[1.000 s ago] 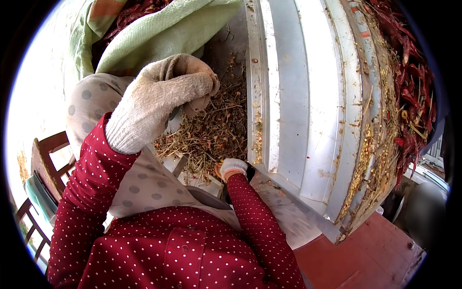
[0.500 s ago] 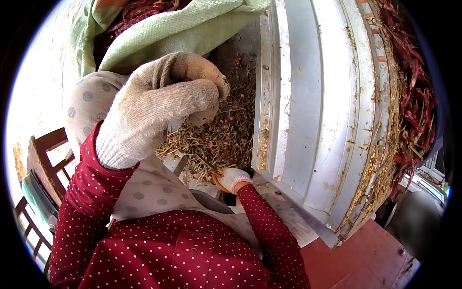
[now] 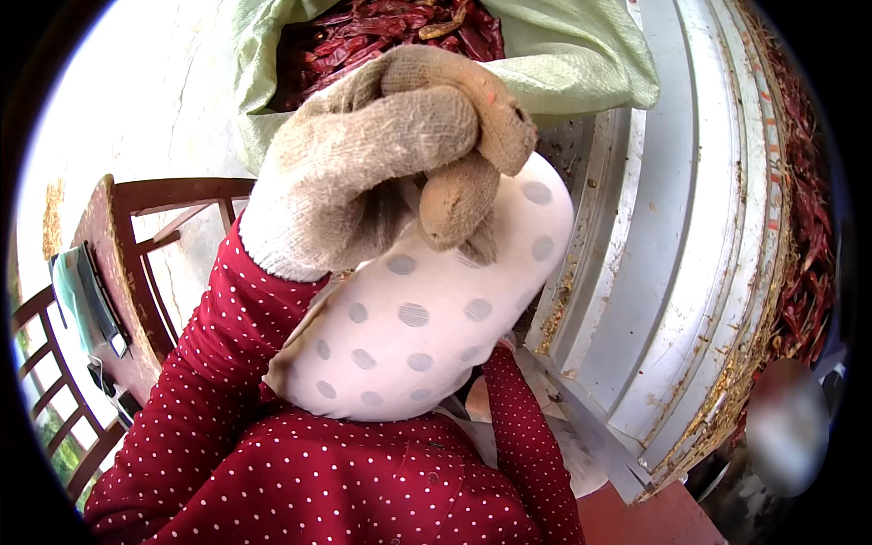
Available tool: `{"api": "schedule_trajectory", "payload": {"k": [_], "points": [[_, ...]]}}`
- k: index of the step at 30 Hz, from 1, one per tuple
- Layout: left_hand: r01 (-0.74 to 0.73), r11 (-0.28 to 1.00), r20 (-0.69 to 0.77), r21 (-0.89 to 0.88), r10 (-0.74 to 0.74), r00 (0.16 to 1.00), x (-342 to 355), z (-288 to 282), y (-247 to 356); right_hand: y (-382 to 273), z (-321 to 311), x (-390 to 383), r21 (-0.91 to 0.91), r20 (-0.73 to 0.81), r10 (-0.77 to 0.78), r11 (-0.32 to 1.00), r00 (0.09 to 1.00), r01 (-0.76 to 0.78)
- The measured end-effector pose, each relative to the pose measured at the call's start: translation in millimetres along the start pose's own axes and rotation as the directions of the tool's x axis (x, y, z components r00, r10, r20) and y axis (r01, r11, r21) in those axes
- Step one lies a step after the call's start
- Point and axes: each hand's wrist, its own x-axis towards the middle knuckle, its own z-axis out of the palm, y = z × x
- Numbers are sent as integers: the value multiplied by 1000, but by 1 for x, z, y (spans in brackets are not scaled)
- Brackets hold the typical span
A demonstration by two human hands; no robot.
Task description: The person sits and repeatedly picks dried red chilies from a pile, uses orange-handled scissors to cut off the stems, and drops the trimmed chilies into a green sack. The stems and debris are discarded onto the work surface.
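Observation:
My left hand [image 3: 391, 154], in a beige knit glove, is raised close to the camera with its fingers curled into a fist; nothing shows inside it. It hovers over my bent knee [image 3: 427, 318] in white cloth with grey dots. Behind the hand, a pale green sack [image 3: 581, 64] lies open with dried red chillies [image 3: 381, 27] in it. My right hand is hidden behind the knee; only its red dotted sleeve [image 3: 527, 436] shows, reaching toward a long metal blade [image 3: 586, 431].
A large white ribbed metal basin [image 3: 672, 227], crusted with seeds and chaff, stands at the right. More dried chillies [image 3: 804, 263] are heaped beyond its rim. A brown wooden chair [image 3: 118, 272] stands at the left on pale ground.
My left hand has risen toward the camera and now covers the chaff pile. The view has shifted, and my knee now hides the right hand that was by the blade.

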Motion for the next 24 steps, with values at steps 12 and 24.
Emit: {"api": "schedule_trajectory", "payload": {"k": [12, 24], "points": [[731, 172, -623, 660, -418, 661, -102, -216, -105, 81, 40, -45, 72, -64, -95, 992, 993, 100], [434, -503, -638, 748, -724, 261, -209, -247, -208, 142, 93, -69, 168, -91, -110, 978, 990, 125]]}}
